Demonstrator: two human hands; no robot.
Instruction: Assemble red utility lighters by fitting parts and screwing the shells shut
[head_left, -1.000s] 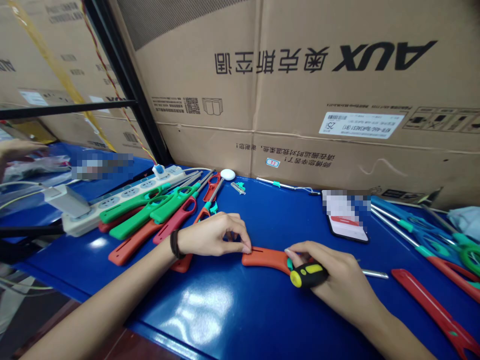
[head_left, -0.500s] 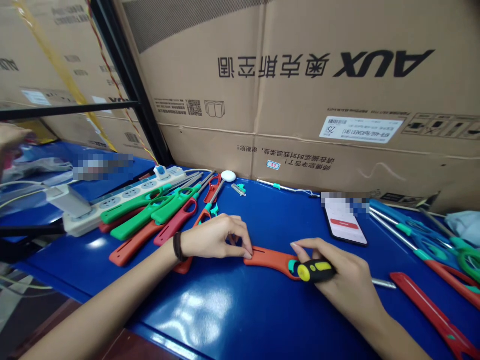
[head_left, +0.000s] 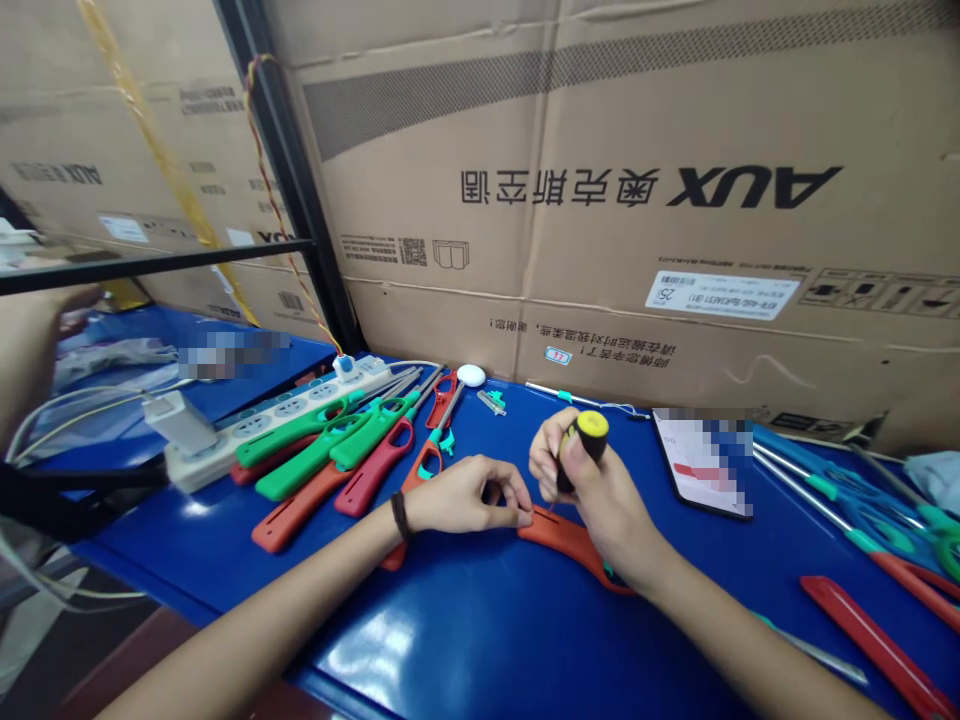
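Observation:
My right hand (head_left: 600, 500) is closed round a black screwdriver with a yellow cap (head_left: 586, 432), held upright with its tip hidden behind my fingers, over the end of an orange lighter handle (head_left: 571, 543) that lies on the blue table (head_left: 480, 630). My left hand (head_left: 469, 495) pinches that end of the handle with fingertips pressed together, a dark band on its wrist.
A pile of green, red and orange long-neck lighters (head_left: 352, 440) lies left of my hands beside a white power strip (head_left: 262, 425). A phone (head_left: 705, 465) rests to the right, with more lighters (head_left: 862, 490) beyond. Cardboard boxes (head_left: 600, 220) wall the back. Another person's hand (head_left: 37, 320) shows at far left.
My right hand has lifted from lying flat over the handle and turned the screwdriver upright above its left end. My left hand stays pinched at that end. The camera tilted up slightly.

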